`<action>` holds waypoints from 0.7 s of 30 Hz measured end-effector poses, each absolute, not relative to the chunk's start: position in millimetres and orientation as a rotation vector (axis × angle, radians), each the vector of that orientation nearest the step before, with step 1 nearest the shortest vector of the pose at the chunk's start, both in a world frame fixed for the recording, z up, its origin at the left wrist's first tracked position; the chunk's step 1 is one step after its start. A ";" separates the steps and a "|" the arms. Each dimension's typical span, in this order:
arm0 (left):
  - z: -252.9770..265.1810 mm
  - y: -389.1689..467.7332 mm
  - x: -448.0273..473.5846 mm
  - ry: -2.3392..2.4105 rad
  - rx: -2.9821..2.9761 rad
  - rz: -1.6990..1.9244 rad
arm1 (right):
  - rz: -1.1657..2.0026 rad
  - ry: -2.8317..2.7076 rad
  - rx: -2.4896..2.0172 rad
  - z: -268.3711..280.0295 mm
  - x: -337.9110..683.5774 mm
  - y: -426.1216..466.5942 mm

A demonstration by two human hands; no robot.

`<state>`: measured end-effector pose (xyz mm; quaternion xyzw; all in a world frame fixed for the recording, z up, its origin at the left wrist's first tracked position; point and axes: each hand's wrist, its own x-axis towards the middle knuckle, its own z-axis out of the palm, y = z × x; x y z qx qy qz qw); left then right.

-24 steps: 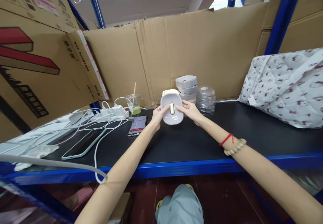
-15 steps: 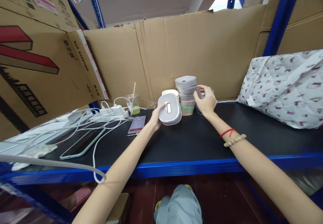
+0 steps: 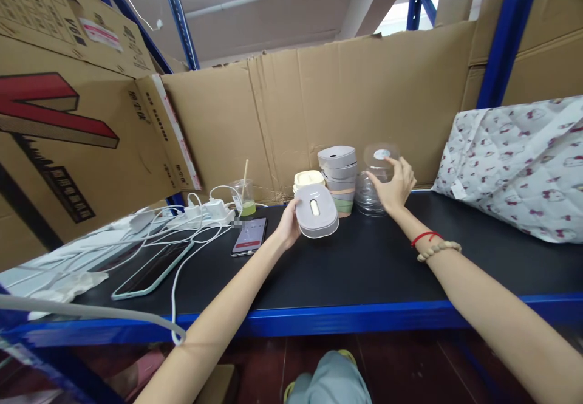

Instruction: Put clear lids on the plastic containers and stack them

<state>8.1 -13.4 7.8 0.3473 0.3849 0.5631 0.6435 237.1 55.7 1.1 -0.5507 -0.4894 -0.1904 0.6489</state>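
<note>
My left hand point(image 3: 288, 226) holds a white rounded lid point(image 3: 316, 211) with a small oval slot, tilted just above the black shelf top point(image 3: 346, 261). My right hand point(image 3: 392, 185) lifts a clear plastic cup point(image 3: 381, 158) off a stack of clear cups point(image 3: 367, 197). Between the two hands stands a stack of grey, pink and green lids point(image 3: 339, 177), with a cream lid point(image 3: 308, 179) behind the white one. A red string and a bead bracelet point(image 3: 436, 247) circle my right wrist.
A phone with a lit screen point(image 3: 249, 237), a tablet point(image 3: 150, 269), a power strip with white cables point(image 3: 200, 212) and a drink cup with a stick point(image 3: 243, 198) lie left. A patterned cloth bundle point(image 3: 523, 164) fills the right. Cardboard point(image 3: 346, 94) walls the back.
My right hand left the white lid, reached to the clear cup stack and raised the top cup. My left hand alone now holds the white lid, tilted flatter.
</note>
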 end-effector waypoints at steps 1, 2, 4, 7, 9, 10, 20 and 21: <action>7.3 -12.8 8.8 0.848 0.809 1.279 | -0.456 -1.080 -1.195 3.2 231.4 49.7; 7.1 -12.0 9.4 0.816 0.827 1.274 | -0.463 -1.083 -1.134 5.0 224.2 43.1; 7.3 -11.2 10.2 0.759 0.856 1.263 | -0.425 -1.216 -0.989 7.0 205.6 29.0; 9.9 -12.8 10.0 0.699 0.885 1.265 | -0.322 -1.563 -0.720 4.8 174.7 11.4; 12.5 -15.1 8.8 0.655 0.905 1.292 | -0.263 -1.684 -0.608 1.4 159.1 4.7; 13.6 -16.1 8.1 0.631 0.918 1.308 | -0.243 -1.704 -0.581 -0.3 154.0 2.9; 14.3 -13.2 5.0 0.622 0.841 1.460 | 0.128 -1.680 -0.640 -2.2 146.0 -1.6; 14.4 -13.1 4.7 0.630 0.832 1.469 | 0.230 -1.637 -0.659 -1.5 144.6 -1.8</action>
